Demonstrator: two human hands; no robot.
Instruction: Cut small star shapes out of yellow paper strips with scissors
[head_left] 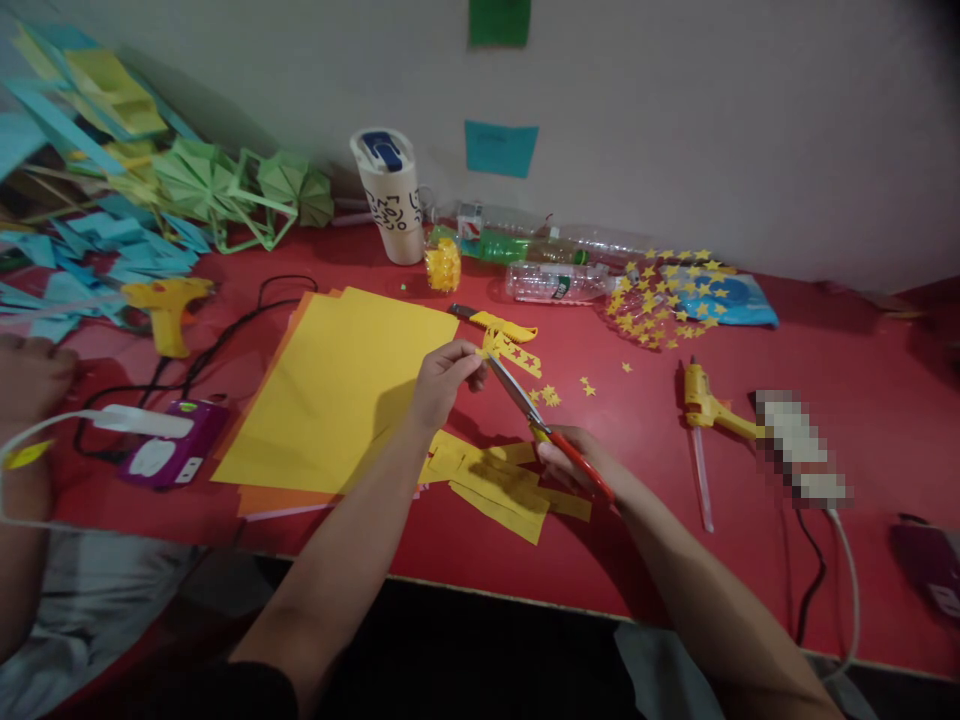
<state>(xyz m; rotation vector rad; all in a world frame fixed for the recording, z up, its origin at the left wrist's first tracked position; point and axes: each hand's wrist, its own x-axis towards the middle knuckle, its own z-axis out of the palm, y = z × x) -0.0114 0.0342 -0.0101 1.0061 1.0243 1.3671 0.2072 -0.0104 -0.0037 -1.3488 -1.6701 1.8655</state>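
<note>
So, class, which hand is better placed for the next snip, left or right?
Probably the right hand: it holds the scissors, blades pointing toward the small yellow paper that the left hand pinches.

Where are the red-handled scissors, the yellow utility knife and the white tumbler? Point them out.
Red-handled scissors (pixel 562 447): head view, on the red handle just behind the blades.
Yellow utility knife (pixel 508 326): head view, on the yellow body.
White tumbler (pixel 397 208): head view, on the patterned side below the lid.
</note>
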